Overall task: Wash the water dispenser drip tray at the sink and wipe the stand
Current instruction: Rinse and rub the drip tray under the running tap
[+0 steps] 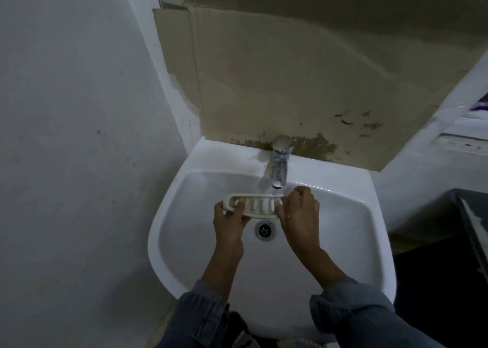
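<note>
Washing is under way: the left hand (229, 217) and right hand (299, 210) each grip an end of the slotted white plastic drip tray (254, 205) over the white ceramic sink (343, 215), beneath the chrome tap (280, 162); whether water runs is unclear; wiping the stand is judged still to come.

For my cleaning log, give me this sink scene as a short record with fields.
sink: white, drain uncovered
tap: chrome, at the sink's back rim; water flow unclear
tray: white, slotted, held over the sink just below the tap spout
left grip: hand holds the tray's left end
right grip: hand holds the tray's right end
behind tap: cardboard sheet
</note>
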